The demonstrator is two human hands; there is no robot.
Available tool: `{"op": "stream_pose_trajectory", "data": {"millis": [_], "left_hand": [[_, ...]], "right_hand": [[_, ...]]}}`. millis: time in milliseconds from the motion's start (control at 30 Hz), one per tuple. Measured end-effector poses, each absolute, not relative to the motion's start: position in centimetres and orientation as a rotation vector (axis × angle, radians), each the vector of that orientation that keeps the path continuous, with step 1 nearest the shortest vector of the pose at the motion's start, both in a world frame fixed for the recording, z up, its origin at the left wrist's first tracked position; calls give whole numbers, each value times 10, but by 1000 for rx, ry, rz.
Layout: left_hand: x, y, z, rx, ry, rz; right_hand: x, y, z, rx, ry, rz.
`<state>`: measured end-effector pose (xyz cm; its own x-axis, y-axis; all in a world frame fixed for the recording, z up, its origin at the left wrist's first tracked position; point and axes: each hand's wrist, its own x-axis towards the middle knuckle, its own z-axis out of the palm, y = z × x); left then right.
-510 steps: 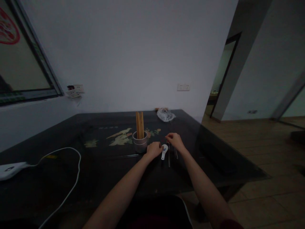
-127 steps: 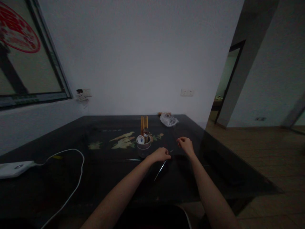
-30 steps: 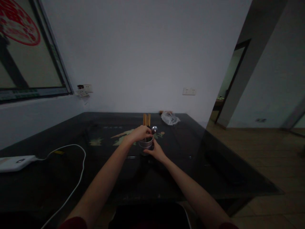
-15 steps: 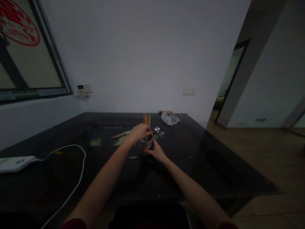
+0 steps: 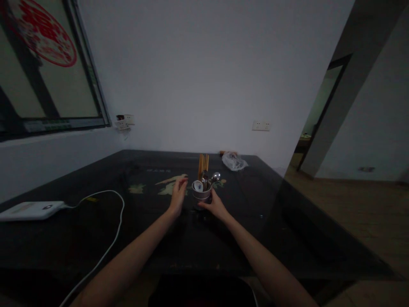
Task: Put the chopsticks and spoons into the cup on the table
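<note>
A small metal utensil holder (image 5: pixel 201 195) stands on the dark table, in front of me. Wooden chopsticks (image 5: pixel 203 164) rise from its back, and metal spoons (image 5: pixel 216 176) lean out to the right. At its front left, a white spoon (image 5: pixel 198 185) with a blue mark shows inside the rim. My right hand (image 5: pixel 217 205) grips the holder's right side, thumb across the front. Just left of the holder, my left hand (image 5: pixel 179 194) is held apart from it, fingers loosely extended and holding nothing.
A crumpled clear plastic bag (image 5: pixel 234 161) lies near the wall at the back. On the left, a white power bank (image 5: pixel 33 210) has a white cable (image 5: pixel 120 213) looping toward the front edge. A long dark object (image 5: pixel 303 226) lies faintly visible at right.
My left hand has pulled back from the holder's top to its left and opened. The white spoon now shows. My right hand keeps its hold; the view has shifted slightly.
</note>
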<state>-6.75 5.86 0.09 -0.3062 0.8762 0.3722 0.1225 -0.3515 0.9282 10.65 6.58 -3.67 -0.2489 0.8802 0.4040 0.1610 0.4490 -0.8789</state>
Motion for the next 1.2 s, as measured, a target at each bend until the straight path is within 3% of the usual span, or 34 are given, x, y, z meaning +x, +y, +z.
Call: {"op": "stream_pose_trajectory", "data": {"millis": [433, 867, 1200], "left_hand": [[-51, 57, -27, 1085, 1170, 1456], [-38, 53, -39, 869, 903, 1560], [-35, 54, -57, 1096, 958, 1575]], "right_hand": [[107, 64, -42, -906, -1708, 950], [106, 66, -50, -1019, -1739, 940], [113, 67, -43, -1087, -1754, 917]]}}
